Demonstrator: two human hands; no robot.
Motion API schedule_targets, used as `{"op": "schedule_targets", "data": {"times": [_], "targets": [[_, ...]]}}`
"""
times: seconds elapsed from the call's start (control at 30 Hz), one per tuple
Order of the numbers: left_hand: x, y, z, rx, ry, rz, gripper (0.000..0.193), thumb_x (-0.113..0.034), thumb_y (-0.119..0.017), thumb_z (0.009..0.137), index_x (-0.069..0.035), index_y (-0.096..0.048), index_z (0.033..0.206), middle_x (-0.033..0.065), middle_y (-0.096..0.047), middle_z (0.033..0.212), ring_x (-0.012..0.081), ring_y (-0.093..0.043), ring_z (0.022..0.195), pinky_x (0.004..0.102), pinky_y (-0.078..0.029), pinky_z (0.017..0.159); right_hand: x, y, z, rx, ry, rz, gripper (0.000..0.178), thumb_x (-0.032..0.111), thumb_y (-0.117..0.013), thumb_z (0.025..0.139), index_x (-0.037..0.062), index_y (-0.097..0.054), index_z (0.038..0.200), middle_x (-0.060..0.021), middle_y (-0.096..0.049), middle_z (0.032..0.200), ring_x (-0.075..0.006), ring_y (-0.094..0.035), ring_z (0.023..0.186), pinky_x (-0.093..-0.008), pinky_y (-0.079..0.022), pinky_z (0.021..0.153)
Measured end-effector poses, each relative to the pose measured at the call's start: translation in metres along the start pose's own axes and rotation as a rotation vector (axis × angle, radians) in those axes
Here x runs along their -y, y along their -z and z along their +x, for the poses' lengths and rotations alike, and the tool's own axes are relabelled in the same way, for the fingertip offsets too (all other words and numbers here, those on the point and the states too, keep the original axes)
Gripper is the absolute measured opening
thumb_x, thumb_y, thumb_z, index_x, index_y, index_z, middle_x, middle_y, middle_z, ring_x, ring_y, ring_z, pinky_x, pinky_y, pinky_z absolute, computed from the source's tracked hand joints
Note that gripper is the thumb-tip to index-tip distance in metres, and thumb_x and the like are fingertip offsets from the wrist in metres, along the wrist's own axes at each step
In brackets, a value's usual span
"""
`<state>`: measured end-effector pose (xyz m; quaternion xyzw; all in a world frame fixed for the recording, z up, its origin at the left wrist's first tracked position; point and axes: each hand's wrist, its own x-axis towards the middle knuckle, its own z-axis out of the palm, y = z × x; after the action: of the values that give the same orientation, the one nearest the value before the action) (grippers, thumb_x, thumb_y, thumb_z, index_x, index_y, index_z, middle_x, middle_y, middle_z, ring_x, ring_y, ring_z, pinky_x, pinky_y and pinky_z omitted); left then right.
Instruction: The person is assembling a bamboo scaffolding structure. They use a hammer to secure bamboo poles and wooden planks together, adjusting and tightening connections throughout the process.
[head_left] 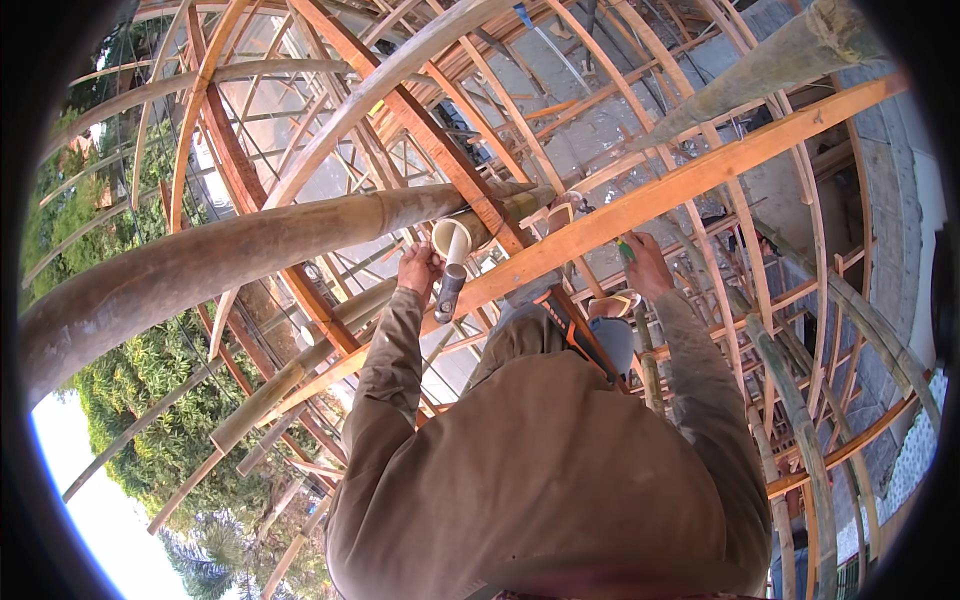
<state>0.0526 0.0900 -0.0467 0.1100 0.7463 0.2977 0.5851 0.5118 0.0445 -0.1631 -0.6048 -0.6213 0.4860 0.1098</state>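
My left hand (420,268) is closed beside the cut, hollow end of a bamboo pole (437,238), its fingertips pinched together close to the rim. What those fingers hold, if anything, is too small to make out. A hammer (450,294) rests at this open end, its dark metal head hanging outward and its pale handle appearing to go into the hollow. Over on the right, beyond an orange-brown timber beam (620,215), my right hand (650,265) is closed around a small green object (626,250), mostly covered by the fingers.
A thick bamboo pole (240,240) crosses from the left, and a reddish timber (430,125) slants over it. Curved wooden strips and thinner poles form an open lattice around me, with floor (560,75) far below. A black and orange tool (578,335) lies by my legs.
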Motion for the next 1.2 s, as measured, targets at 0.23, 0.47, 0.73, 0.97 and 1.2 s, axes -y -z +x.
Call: {"op": "schedule_targets", "data": {"times": [0.23,0.47,0.73,0.97,1.2], "targets": [[-0.035,-0.029,-0.049,-0.076,-0.78,0.494,0.016,-0.013,-0.063,0.101,0.0,-0.066,0.091,-0.0025,-0.058,0.072,0.0035,-0.047,0.068,0.0227,-0.039,0.061,-0.016,0.001,-0.005,-0.029,0.045,-0.04,0.085,-0.017,-0.051,0.075,0.0075,-0.04,0.156,-0.0234,-0.052,0.124,-0.0406,-0.053,0.114,-0.0436,-0.047,0.099],[-0.108,-0.08,-0.089,0.251,-0.632,0.717,0.025,-0.011,-0.055,0.102,0.005,-0.07,0.113,0.0056,-0.067,0.074,0.0107,-0.061,0.07,0.0289,-0.049,0.066,0.006,-0.003,-0.002,-0.075,0.078,0.033,0.081,-0.018,-0.05,0.072,0.0048,-0.047,0.15,-0.0238,-0.052,0.129,-0.0414,-0.052,0.121,-0.0435,-0.045,0.105],[-0.145,-0.145,-0.03,0.469,-0.532,1.042,0.028,-0.015,-0.054,0.103,0.004,-0.067,0.118,0.0018,-0.067,0.077,0.0083,-0.054,0.058,0.0272,-0.046,0.054,0.039,-0.018,0.013,0.014,0.101,0.055,0.074,-0.009,-0.051,0.082,0.0169,-0.047,0.151,-0.0208,-0.052,0.131,-0.0405,-0.052,0.123,-0.0462,-0.045,0.106],[-0.133,-0.207,0.051,0.498,-0.694,1.612,0.027,-0.013,-0.055,0.096,-0.006,-0.074,0.114,0.0136,-0.077,0.097,0.0272,-0.075,0.085,0.04,-0.059,0.076,0.061,-0.025,0.012,0.169,-0.012,0.023,0.062,-0.004,-0.051,0.087,0.0152,-0.054,0.145,-0.0222,-0.054,0.131,-0.0408,-0.052,0.125,-0.047,-0.045,0.107],[-0.106,-0.225,0.076,0.588,-0.823,1.613,0.035,-0.003,-0.052,0.09,-0.011,-0.076,0.114,0.0184,-0.075,0.109,0.0373,-0.071,0.102,0.045,-0.057,0.092,0.072,-0.033,0.005,0.136,-0.047,0.099,0.052,0.007,-0.056,0.095,0.0129,-0.052,0.146,-0.0248,-0.056,0.124,-0.0419,-0.056,0.118,-0.0486,-0.048,0.101]]}}
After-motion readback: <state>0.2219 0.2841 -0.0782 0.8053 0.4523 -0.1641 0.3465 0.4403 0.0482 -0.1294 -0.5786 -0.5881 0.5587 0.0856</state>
